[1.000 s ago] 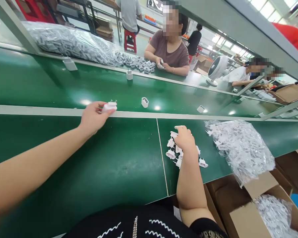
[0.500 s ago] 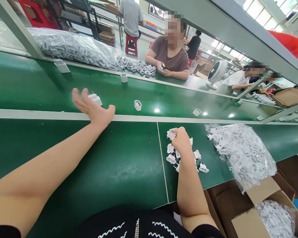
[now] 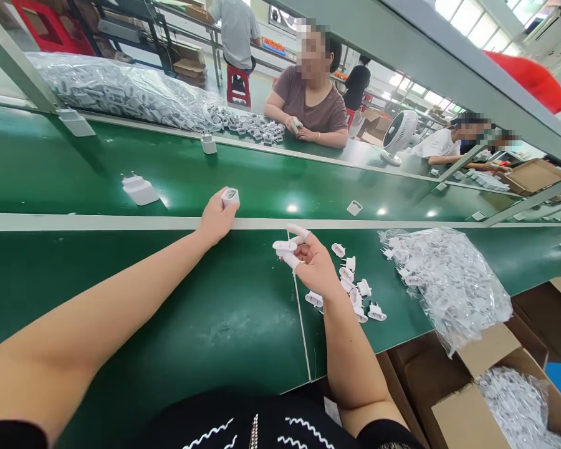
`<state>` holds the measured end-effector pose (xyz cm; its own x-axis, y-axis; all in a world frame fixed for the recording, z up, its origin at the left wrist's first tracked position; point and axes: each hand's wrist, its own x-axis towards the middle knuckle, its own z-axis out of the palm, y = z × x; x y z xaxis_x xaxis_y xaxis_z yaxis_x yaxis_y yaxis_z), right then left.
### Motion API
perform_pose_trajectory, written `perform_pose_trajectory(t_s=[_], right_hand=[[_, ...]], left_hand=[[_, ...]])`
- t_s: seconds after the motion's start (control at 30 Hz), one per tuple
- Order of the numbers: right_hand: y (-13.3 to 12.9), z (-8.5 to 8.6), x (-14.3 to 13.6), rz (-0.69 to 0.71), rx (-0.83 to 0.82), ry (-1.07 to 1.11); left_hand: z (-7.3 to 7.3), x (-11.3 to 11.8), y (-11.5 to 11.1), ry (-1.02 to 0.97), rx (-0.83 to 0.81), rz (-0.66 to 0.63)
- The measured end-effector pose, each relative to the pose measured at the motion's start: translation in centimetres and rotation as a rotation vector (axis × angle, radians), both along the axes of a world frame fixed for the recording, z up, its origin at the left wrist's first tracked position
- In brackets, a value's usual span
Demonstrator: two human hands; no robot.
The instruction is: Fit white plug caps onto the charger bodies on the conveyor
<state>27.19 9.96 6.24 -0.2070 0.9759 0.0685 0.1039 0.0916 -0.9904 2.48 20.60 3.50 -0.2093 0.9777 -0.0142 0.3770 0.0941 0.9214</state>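
Where the belt runs at left, one adapter, pins fitted. Left hand: fingers closed round one housing, open end showing, no pins fitted. Right hand: narrow pinch on one pin piece, apart from that housing. Loose pin pieces, several, unfitted, on the bench. Bag, clear, more white parts, beside them.

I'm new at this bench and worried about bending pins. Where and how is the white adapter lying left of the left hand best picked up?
I'd grip the adapter by its broad, smooth body, across the two long edges, coming from above at its right end. It lies flat, with thin pins at its upper-left end, so this keeps fingers off them.
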Motion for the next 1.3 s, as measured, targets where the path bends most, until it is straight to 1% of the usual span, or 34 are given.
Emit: perform_pose_trajectory(t_s=[0.07,0.13,0.2,0.23,0.3,0.37,0.4,0.47,0.57,0.67,0.77,0.83,0.87,0.93,1.0,1.07,1.1,1.17,1.23,1.3], right_hand=[[-0.2,0.1,-0.3,0.008,0.025,0.032],[-0.7,0.2,-0.7,0.022,0.04,0.055],[-1.3,0.3,-1.0,0.046,0.055,0.015],[-1.6,0.4,-1.2,0.071,0.07,-0.017],[-2.2,0.5,-1.5,0.151,0.106,-0.054],[-2.7,0.6,-1.9,0.25,0.113,-0.052],[-3.0,0.6,-2.2,0.295,0.092,-0.047],[-3.4,0.6,-2.8,0.348,0.002,-0.045],[-3.9,0.3,-3.8,0.356,-0.154,0.003],[-3.9,0.1,-4.3,0.38,-0.346,0.08],[-3.7,0.1,-4.3,0.437,-0.546,0.103],[-3.6,0.1,-4.2,0.44,-0.583,0.083],[-3.7,0.1,-4.2,0.423,-0.56,0.052],[-3.8,-0.2,-4.1,0.348,-0.411,-0.071],[-4.1,-0.7,-4.2,0.247,-0.162,-0.251],[-4.3,-1.1,-4.3,0.19,0.062,-0.393],[-4.5,-1.3,-4.3,0.187,0.129,-0.427],[-4.7,-1.3,-4.3,0.205,0.196,-0.452],[-5.0,-1.2,-4.3,0.228,0.271,-0.487],[-5.2,-1.0,-4.4,0.255,0.387,-0.546]], left_hand=[[0.0,-0.8,-4.3,-0.117,-0.061,-0.09],[-0.3,-1.8,-9.3,-0.206,-0.125,-0.168],[-0.5,-2.9,-14.1,-0.268,-0.168,-0.218],[-0.5,-3.4,-16.2,-0.311,-0.176,-0.255],[-0.4,-4.1,-19.2,-0.404,-0.183,-0.325],[-0.3,-4.6,-20.8,-0.471,-0.175,-0.369],[-0.4,-4.8,-21.1,-0.468,-0.171,-0.374],[-1.0,-5.2,-21.3,-0.394,-0.157,-0.367],[-2.4,-5.5,-21.3,-0.275,-0.129,-0.36],[-3.6,-5.4,-21.4,-0.3,-0.114,-0.37],[-3.7,-5.2,-21.8,-0.317,-0.115,-0.384],[-3.4,-5.1,-22.0,-0.296,-0.12,-0.393],[-3.3,-5.1,-22.0,-0.274,-0.125,-0.395],[-3.2,-5.2,-22.1,-0.22,-0.124,-0.389],[-3.2,-5.3,-22.1,-0.175,-0.103,-0.386],[-3.2,-5.2,-22.3,-0.153,-0.067,-0.382],[-3.1,-5.1,-22.4,-0.145,-0.059,-0.378],[-2.7,-4.8,-22.6,-0.135,-0.05,-0.359],[-2.2,-4.4,-22.7,-0.131,-0.052,-0.34],[-1.7,-4.2,-22.8,-0.136,-0.054,-0.334]])
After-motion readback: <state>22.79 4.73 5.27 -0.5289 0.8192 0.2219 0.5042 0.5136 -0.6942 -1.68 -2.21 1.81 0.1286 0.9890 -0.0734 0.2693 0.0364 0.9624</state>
